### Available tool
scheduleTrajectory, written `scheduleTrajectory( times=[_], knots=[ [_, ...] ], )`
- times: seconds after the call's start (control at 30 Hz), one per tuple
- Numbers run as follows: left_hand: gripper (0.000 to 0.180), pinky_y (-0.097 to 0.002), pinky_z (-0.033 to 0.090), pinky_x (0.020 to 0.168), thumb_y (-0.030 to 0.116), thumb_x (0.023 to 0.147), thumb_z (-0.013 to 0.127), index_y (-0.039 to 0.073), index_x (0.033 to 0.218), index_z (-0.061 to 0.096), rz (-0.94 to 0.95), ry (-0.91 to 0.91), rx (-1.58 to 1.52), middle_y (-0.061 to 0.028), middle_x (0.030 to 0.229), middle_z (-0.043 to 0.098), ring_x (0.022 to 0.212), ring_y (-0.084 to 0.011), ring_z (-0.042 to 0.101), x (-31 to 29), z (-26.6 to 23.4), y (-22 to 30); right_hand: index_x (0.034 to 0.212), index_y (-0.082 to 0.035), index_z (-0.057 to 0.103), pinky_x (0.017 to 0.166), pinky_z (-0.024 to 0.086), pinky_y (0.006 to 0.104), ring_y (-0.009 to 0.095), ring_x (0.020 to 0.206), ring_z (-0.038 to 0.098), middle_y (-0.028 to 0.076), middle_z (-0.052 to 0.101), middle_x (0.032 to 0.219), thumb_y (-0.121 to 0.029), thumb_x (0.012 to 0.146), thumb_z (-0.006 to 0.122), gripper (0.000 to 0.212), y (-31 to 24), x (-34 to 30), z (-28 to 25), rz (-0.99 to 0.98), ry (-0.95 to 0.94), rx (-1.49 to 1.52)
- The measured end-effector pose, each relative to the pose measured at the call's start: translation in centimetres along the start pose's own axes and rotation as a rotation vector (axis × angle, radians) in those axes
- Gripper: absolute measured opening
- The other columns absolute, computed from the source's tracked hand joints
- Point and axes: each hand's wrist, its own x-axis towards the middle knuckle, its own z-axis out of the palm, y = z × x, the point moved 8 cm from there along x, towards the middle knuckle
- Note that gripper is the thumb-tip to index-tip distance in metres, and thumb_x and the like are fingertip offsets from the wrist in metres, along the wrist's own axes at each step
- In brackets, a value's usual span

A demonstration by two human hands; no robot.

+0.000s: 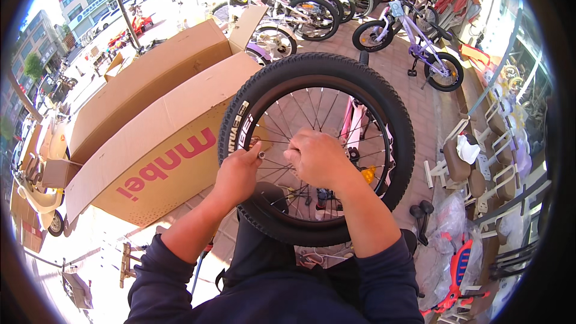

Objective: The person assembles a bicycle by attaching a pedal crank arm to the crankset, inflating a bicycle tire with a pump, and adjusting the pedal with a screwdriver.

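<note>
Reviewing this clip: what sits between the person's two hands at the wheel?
In the head view, a small metal axle end at the wheel hub sits between the left hand and right hand, with thin spokes behind it.

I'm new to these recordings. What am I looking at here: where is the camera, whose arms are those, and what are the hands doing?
The single picture comes from a wide fisheye camera worn on a person's head, looking down, so the edges bend. The two forearms in dark sleeves rising from the bottom are that person's own. Both hands are at the middle of a bicycle wheel with a black knobbly tyre, held upright in front of them. The left hand pinches a small metal part at the axle between its fingers; the right hand closes around the hub beside it. To the left lies a big cardboard box. Behind, parked bicycles stand on brick paving.
</note>
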Motion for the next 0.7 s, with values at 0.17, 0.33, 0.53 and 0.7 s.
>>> scheduleTrajectory(
  times=[0.17, 0.33, 0.53, 0.7],
  knots=[
    [0.024, -0.0308, 0.054, 0.07, 0.011, 0.096, 0.061, 0.0, 0.116, 0.065, -0.53, -0.114, -0.858, -0.0047, 0.081, 0.064, 0.077, -0.0134, 0.065, -2.6, 1.5, -2.7, 0.087, -0.004, 0.07, 0.081, 0.052, 0.0462, 0.035, 0.09, 0.066, 0.015, 0.068, 0.094, -0.024, 0.091, 0.065, 0.021, 0.1, -0.2, -0.3, 0.008, 0.009, -0.001],
    [0.015, -0.0282, 0.059, 0.071, 0.014, 0.104, 0.053, 0.0, 0.105, 0.058, -0.636, -0.435, -1.029, -0.0065, 0.086, 0.066, 0.079, -0.0162, 0.069, -6.2, 3.1, -0.9, 0.088, -0.005, 0.071, 0.081, 0.052, 0.0458, 0.035, 0.09, 0.066, 0.014, 0.068, 0.095, -0.024, 0.09, 0.065, 0.021, 0.2, -0.2, -0.1, 0.025, 0.0, 0.013],
    [0.027, -0.0222, 0.049, 0.062, 0.02, 0.107, 0.048, 0.0, 0.123, 0.057, -0.369, -0.704, -0.983, -0.001, 0.076, 0.061, 0.067, -0.0108, 0.059, -7.0, 3.7, 1.9, 0.087, -0.004, 0.07, 0.081, 0.052, 0.0459, 0.035, 0.089, 0.066, 0.014, 0.067, 0.096, -0.024, 0.089, 0.066, 0.02, 0.3, -0.1, -0.1, 0.025, -0.005, 0.026],
    [0.03, -0.0219, 0.044, 0.067, 0.02, 0.106, 0.051, -0.002, 0.123, 0.064, -0.313, -0.405, -1.205, 0.0005, 0.082, 0.055, 0.07, -0.0078, 0.048, -4.7, 2.8, 1.3, 0.086, -0.005, 0.07, 0.081, 0.052, 0.0463, 0.036, 0.089, 0.066, 0.014, 0.066, 0.095, -0.024, 0.089, 0.067, 0.019, 0.1, -0.1, 0.0, 0.012, -0.007, 0.038]
  ],
)
